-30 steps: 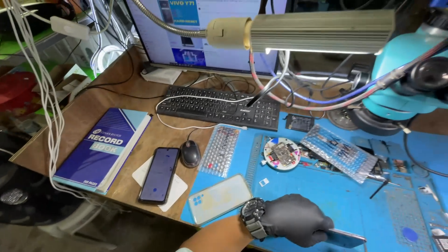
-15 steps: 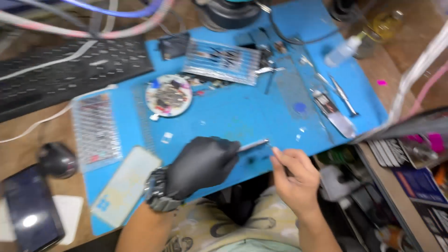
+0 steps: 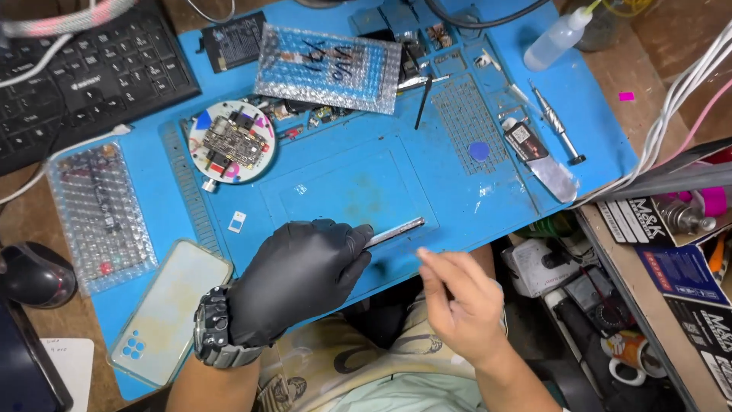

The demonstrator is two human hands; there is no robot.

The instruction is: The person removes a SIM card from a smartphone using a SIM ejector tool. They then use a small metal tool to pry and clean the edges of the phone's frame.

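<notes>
Your left hand [image 3: 293, 278], in a black glove with a watch [image 3: 216, 328] at the wrist, rests low on the blue mat [image 3: 358, 191], at about six o'clock in the view. Its grip is clenched around a slim metal tool [image 3: 396, 231], likely tweezers, whose free end points toward two o'clock and lies just above the mat.

Your bare right hand [image 3: 457, 305] hangs just to the right, at about five o'clock, off the mat's front edge. Its fingers are pinched lightly together; whether they hold anything is too small to tell.

Compared with half a second ago, the tool and gloved hand sit in much the same spot on the mat, while the right hand has drawn slightly away from the tool's tip. A second ago only the gloved hand was in sight.

Around you on the surface: a round dish holding a circuit board [image 3: 231, 142] at ten o'clock, a bubble-wrap packet [image 3: 328, 69] at twelve, a pale phone case [image 3: 169, 320] at eight, a keyboard [image 3: 84, 76] at the upper left, and a squeeze bottle [image 3: 555, 40] at one o'clock.
</notes>
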